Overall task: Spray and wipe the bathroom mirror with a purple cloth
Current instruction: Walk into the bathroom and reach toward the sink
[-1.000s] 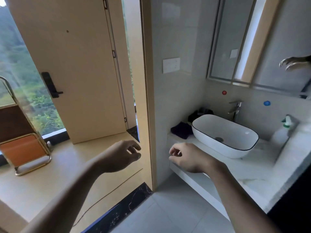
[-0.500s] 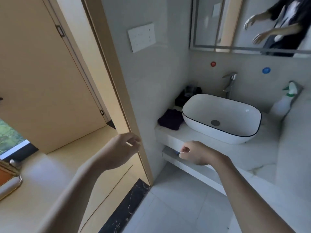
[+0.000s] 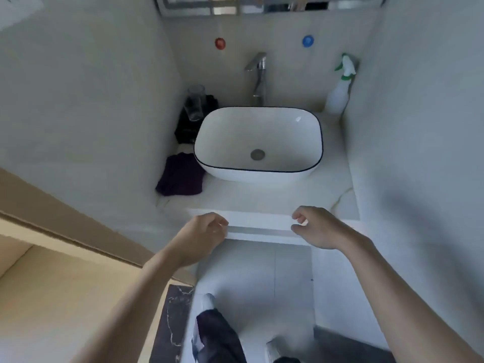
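Observation:
A dark purple cloth (image 3: 180, 175) lies crumpled on the white counter (image 3: 262, 199), just left of the basin. A white spray bottle (image 3: 339, 93) with a green trigger stands at the counter's back right corner. Only the mirror's (image 3: 262, 5) bottom strip shows at the top edge. My left hand (image 3: 200, 238) hovers in front of the counter's front edge with loosely curled fingers, holding nothing. My right hand (image 3: 317, 227) hangs level with it further right, also loosely curled and holding nothing.
A white basin (image 3: 258, 142) with a dark rim fills the counter's middle, a chrome tap (image 3: 258, 74) behind it. A clear glass (image 3: 195, 102) sits on a black object at the back left. Walls close in on both sides; a door frame (image 3: 68, 218) runs at left.
The view has swung from the doorway to face the sink squarely and tilted down. Both hands have come in front of the counter edge. The mirror has slid almost out of view.

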`<state>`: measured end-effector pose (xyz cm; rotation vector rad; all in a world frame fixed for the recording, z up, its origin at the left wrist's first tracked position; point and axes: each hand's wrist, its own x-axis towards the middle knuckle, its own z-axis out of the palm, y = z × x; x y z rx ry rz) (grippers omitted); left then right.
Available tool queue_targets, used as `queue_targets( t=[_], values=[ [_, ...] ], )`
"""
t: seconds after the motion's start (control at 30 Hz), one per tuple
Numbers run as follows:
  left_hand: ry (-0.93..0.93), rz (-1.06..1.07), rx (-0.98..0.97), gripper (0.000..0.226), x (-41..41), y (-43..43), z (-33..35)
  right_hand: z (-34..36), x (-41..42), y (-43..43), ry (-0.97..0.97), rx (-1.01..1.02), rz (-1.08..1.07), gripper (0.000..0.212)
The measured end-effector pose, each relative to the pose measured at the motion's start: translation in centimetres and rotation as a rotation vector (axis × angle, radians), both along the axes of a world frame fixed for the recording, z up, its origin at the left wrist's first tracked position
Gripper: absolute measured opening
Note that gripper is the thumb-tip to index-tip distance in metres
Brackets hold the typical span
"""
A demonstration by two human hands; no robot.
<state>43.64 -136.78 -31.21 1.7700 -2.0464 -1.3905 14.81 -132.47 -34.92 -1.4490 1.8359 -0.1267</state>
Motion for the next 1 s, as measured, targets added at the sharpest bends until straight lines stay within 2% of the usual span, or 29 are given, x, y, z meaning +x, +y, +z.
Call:
queue_targets(
  t=[0.13, 0.23, 0.37, 0.5, 0.63, 0.77, 0.87, 1.0],
  values=[
    [-0.053, -0.204, 0.158, 0.018, -0.7, -3.6, -5.6, -4.0, 0.4, 2.3, 0.015, 0.173, -0.085, 0.041],
    [-0.040, -0.310, 0.203, 0.021, -1.0, -6.4, -9.0, -6.7, 1.6, 2.3, -0.026, 0.250, -0.194, 0.044],
    [-0.069, -0.396, 0.228, 0.019, -0.9, -8.5, -14.3, -10.8, 4.2, 0.3, -0.086, 0.265, -0.359, 0.044],
    [-0.164, -0.508, 0.277, 0.029, -0.5, -9.3, -21.2, -17.4, 6.3, -1.1, -0.144, 0.236, -0.528, 0.046],
    [-0.222, -0.534, 0.335, 0.034, -1.7, -9.5, -28.0, -25.2, 7.5, -1.4, -0.185, 0.223, -0.635, 0.042],
    [-0.246, -0.549, 0.327, 0.039, -5.0, -9.5, -34.4, -32.2, 7.6, -1.0, -0.214, 0.252, -0.622, 0.037],
    [-0.227, -0.481, 0.299, 0.039, -6.8, -9.2, -39.3, -37.0, 5.7, -1.2, -0.229, 0.159, -0.704, 0.035],
    [-0.205, -0.413, 0.271, 0.038, -7.8, -8.8, -44.8, -42.7, 3.6, -3.0, -0.289, -0.024, -0.968, 0.035]
  ],
)
